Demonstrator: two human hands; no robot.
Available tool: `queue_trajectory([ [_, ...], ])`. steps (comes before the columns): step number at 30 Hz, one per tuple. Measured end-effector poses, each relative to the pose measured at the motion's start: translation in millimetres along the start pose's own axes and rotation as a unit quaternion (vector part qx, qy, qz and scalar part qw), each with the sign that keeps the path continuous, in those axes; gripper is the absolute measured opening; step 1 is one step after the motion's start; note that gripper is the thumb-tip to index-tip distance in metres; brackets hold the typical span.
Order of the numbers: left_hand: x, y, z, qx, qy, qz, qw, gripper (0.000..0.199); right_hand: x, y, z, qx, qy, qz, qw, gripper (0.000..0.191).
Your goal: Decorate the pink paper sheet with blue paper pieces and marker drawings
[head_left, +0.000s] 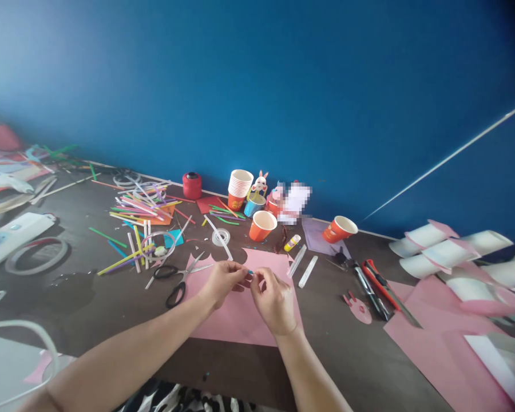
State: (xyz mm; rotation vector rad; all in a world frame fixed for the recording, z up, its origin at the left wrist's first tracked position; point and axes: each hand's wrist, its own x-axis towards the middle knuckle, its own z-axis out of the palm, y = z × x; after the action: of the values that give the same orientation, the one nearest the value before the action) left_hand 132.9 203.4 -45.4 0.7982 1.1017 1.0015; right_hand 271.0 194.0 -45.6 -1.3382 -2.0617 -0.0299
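Both hands meet over a pink paper sheet (pixel 240 320) on the dark table. A small blue piece (pixel 250 272) is pinched between the fingertips of my left hand (pixel 225 281) and my right hand (pixel 272 297). Its exact shape is too small to tell. Black scissors (pixel 182 283) lie partly opened at the sheet's left edge. Behind the hands stands an orange paper cup (pixel 262 226), with a clear tape roll (pixel 220 236) to its left.
Colourful straws (pixel 146 207) are piled at the left. Stacked cups (pixel 240 186) and a rabbit figure (pixel 260 184) stand by the blue wall. A red cutter (pixel 384 289), a pink cut-out (pixel 359 309) and white paper rolls (pixel 450 252) lie at the right.
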Motion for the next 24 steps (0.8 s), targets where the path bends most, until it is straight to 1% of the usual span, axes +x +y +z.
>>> queue_trajectory([
  [2, -1.0, 0.4, 0.9, -0.011, -0.004, -0.009, 1.000, 0.029, 0.6, 0.8, 1.1, -0.010, 0.018, -0.011, 1.000, 0.008],
  [5, -3.5, 2.1, 2.0, -0.013, -0.006, -0.012, 1.000, 0.029, 1.2, 1.3, 1.6, -0.024, 0.023, -0.020, 0.999, 0.008],
  [12, -7.5, 4.4, 1.8, -0.020, -0.017, -0.020, 0.999, 0.029, 1.6, 1.1, 0.9, -0.035, 0.006, -0.024, 0.999, 0.011],
  [24, -6.5, 1.6, 1.7, -0.029, -0.029, -0.016, 0.999, 0.025, -0.7, 0.0, -0.3, -0.060, -0.016, -0.032, 0.998, 0.014],
])
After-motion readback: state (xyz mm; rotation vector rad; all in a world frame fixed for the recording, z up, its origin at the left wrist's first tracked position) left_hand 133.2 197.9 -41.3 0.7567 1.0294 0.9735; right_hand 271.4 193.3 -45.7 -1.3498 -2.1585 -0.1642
